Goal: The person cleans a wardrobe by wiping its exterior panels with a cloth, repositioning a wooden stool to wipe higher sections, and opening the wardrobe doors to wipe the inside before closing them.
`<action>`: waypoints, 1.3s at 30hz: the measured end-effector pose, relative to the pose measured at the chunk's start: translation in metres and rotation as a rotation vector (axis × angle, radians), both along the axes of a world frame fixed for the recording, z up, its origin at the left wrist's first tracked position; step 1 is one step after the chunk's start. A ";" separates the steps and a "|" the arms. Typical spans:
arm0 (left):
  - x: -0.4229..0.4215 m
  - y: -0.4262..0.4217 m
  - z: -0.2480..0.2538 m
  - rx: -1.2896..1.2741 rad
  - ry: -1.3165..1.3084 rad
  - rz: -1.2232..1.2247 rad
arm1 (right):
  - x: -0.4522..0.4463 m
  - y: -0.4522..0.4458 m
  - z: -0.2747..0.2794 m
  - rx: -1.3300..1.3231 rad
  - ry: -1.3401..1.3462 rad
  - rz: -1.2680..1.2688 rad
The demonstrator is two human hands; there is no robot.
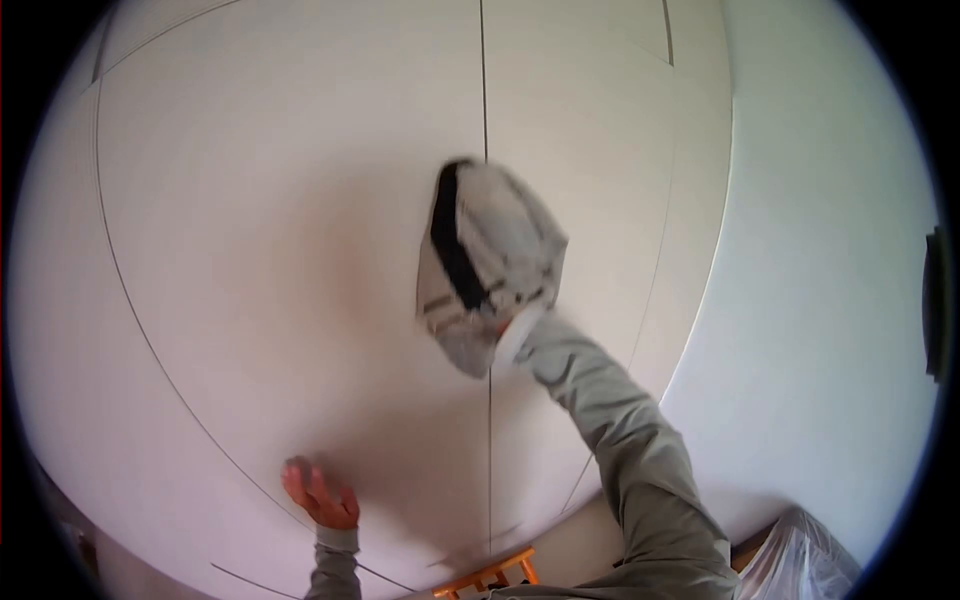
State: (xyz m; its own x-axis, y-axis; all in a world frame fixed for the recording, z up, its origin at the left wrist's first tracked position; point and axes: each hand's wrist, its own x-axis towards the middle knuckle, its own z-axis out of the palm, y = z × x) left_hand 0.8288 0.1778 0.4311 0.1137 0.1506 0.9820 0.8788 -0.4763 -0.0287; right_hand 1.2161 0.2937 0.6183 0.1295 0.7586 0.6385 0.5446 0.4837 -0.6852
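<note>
A grey-beige cloth item [510, 235] with a black band hangs off my right hand [507, 325], in front of a pale panelled surface [260, 200]. The cloth hides most of that hand; only a little skin shows near the white cuff, so its fingers cannot be made out. Lower left, my left hand [320, 493] is raised close to the pale panels with its fingers apart and nothing in it. A dark vertical seam runs between the panels behind the cloth.
Orange bars [490, 577] show at the bottom centre. At the lower right, clear plastic sheeting [800, 560] covers something brown. A bluish-white wall [820, 300] stands on the right, with a dark object [935, 305] at its far edge.
</note>
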 end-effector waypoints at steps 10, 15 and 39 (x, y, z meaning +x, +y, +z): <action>0.008 0.014 0.044 0.034 0.119 0.309 | -0.005 -0.032 0.361 0.528 -0.400 -0.125; 0.040 0.000 0.069 0.061 0.124 0.296 | -0.005 -0.026 0.409 0.342 -0.439 0.057; 0.105 -0.059 0.195 0.065 0.066 0.295 | -0.082 -0.079 0.589 0.952 -0.663 -0.282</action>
State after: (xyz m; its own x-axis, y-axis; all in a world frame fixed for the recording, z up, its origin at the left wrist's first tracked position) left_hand 0.9337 0.1187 0.6264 0.1384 0.1239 0.9826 0.9741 -0.1960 -0.1125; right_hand 1.1345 0.2150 1.2072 -0.3512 -0.0585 0.9345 0.8256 0.4513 0.3386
